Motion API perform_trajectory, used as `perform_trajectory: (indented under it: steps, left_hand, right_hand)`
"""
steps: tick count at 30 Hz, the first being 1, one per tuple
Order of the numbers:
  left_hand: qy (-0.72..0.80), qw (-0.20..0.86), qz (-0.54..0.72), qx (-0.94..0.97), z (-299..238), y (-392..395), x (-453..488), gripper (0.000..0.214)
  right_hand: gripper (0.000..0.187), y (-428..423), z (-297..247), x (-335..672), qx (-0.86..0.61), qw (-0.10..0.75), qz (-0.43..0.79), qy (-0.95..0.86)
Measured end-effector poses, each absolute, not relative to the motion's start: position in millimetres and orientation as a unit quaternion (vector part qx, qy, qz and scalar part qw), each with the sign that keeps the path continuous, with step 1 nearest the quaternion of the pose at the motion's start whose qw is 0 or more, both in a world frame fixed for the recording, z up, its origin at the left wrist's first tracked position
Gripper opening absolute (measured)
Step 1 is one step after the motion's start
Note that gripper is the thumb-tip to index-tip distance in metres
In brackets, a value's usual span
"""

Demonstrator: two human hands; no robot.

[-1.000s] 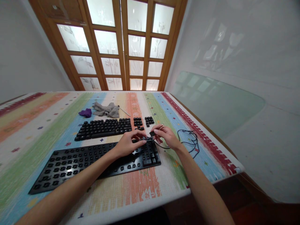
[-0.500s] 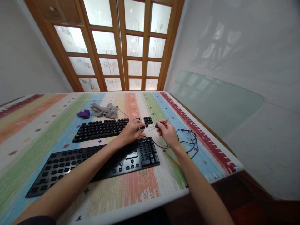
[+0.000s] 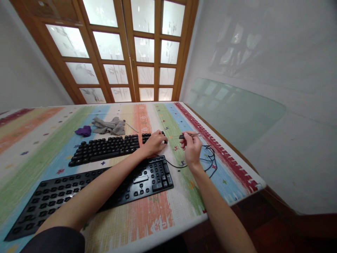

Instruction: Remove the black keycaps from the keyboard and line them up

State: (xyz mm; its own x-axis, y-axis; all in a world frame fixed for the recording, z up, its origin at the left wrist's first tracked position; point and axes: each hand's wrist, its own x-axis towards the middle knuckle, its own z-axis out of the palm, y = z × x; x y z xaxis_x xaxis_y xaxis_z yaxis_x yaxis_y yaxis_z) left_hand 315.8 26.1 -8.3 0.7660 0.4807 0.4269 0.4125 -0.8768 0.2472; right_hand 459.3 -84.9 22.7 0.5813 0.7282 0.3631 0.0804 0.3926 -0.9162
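My left hand point(image 3: 156, 143) is curled down over the small right-hand group of loose black keycaps point(image 3: 163, 133). Its fingertips are closed around dark keycaps, partly hidden by the fingers. Raised just to the right, my right hand point(image 3: 193, 147) pinches a keycap puller point(image 3: 181, 136), a small black piece with thin wires sticking out on both sides. A larger block of keycaps point(image 3: 105, 149) lies in rows left of my left hand. Nearer to me is the black keyboard point(image 3: 140, 179), mostly stripped of keycaps, with some left at its right end. My left forearm crosses over it.
A black cable point(image 3: 210, 161) loops on the striped tablecloth point(image 3: 158, 218) beside my right wrist. Behind the keycaps lie a grey cloth point(image 3: 110, 125), a purple cloth point(image 3: 83, 131) and a thin stick point(image 3: 131, 126). The wall stands along the table's right edge.
My left hand has shifted right across the keycaps, its fingers drawn closer together. My right hand has lifted slightly and moved right with the keycap puller. The view has turned a little right.
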Motion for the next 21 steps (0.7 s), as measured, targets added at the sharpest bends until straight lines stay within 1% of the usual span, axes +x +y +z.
perform_trajectory:
  steps: [5, 21]
  left_hand:
    - [0.226, 0.044, 0.221, 0.948, -13.7, 32.3, 316.4, 0.015]
    - [0.282, 0.031, 0.239, 0.929, -17.0, 35.5, 312.6, 0.010]
  right_hand:
    - [0.024, -87.4, 24.8, 455.6, -0.497, 0.731, 0.222, -0.410]
    - [0.023, -89.6, 24.8, 452.5, -0.492, 0.724, 0.223, -0.428]
